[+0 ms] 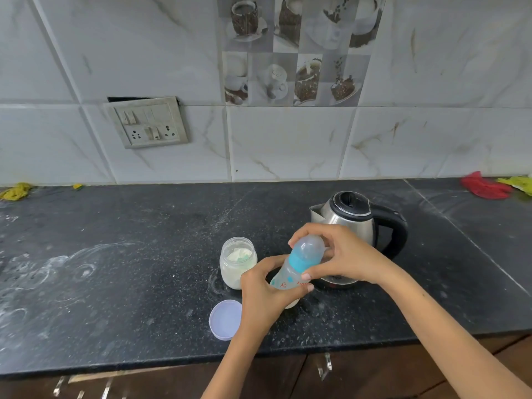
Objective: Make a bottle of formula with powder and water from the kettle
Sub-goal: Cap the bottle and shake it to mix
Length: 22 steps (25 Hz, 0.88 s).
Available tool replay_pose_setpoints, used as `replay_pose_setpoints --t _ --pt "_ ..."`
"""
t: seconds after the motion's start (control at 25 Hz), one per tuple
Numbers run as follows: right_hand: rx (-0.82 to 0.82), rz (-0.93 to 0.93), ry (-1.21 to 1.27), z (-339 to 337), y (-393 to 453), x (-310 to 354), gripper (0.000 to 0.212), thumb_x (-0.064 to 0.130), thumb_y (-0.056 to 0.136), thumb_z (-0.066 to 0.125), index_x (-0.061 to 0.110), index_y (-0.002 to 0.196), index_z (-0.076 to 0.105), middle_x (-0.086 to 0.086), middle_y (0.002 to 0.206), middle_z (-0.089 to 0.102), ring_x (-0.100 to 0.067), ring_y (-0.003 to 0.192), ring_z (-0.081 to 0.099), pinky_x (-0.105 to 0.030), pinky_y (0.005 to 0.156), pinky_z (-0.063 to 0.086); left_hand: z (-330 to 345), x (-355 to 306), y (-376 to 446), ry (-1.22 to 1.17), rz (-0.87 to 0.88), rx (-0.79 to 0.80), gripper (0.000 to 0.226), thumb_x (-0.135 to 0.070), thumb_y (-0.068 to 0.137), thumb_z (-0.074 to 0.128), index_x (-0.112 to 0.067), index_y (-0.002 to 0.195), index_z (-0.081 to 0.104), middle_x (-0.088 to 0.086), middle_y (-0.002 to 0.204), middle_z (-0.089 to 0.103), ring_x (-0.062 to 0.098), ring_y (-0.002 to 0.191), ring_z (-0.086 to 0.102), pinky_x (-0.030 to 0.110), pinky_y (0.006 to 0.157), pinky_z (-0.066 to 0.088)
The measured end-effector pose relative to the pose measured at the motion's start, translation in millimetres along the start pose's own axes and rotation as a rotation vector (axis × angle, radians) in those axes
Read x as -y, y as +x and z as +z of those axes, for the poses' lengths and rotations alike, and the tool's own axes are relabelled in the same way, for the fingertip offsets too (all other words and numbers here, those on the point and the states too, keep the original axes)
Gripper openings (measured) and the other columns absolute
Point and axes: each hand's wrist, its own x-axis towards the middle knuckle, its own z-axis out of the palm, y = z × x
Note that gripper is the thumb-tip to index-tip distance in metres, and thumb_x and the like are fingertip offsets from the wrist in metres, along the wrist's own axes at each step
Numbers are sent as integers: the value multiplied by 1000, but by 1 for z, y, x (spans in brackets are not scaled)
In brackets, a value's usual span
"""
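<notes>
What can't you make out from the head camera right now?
- Baby bottle: contents and base hidden by the left hand.
- Its cap: half covered by the right hand, seating unclear.
- Kettle: lid shut, water level unseen.
- Bottle print: too small to read.

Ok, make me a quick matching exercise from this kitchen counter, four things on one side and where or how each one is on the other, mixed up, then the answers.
Things:
1. baby bottle
2. powder jar
3. jar lid
4. kettle

States:
A. lying flat near the counter's front edge
B. standing behind the hands, lid closed
C. tilted, held in both hands
D. open, standing left of the bottle

Pairs: 1-C, 2-D, 3-A, 4-B
</notes>
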Motion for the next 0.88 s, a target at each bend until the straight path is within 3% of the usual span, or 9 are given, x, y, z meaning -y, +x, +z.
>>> replay_pose_setpoints --t 0.16,0.36,0.48,0.64,0.88 --pt "85 -36 144 -17 -1 5 48 -10 66 83 6 109 68 -9 110 69 -23 106 66 -39 95 55 -4 -6 6 -34 11 52 51 -31 55 91 -26 102 71 -16 98 72 3 100 64 16 83 49" --pt "125 -82 217 -33 -2 14 46 -21 64 77 4 101 69 -14 111 69 -23 107 65 -34 92 54 -6 -3 7 -53 -30 121 53 -31 55 90 -30 105 71 -22 103 70 -8 117 53 15 95 41" --pt "108 -76 92 -38 0 17 46 -10 66 82 8 106 68 -4 107 69 -18 104 66 -34 91 55 -6 -1 3 -34 -38 86 49 -29 57 90 -35 101 70 -31 99 68 -9 113 55 5 90 39" --pt "83 -58 -74 -21 3 15 45 4 67 85 21 105 68 10 105 67 -11 102 66 -37 91 56 -5 -4 3 -20 7 37 45 -29 58 90 -28 99 72 -21 96 72 -1 99 63 6 81 43" --pt "51 -73 -211 -12 6 17 42 15 64 86 29 98 66 18 100 66 -9 98 63 -36 84 56 -5 -7 3 -8 48 2 47 -28 57 90 -24 100 73 -19 95 72 -1 96 63 4 78 42"
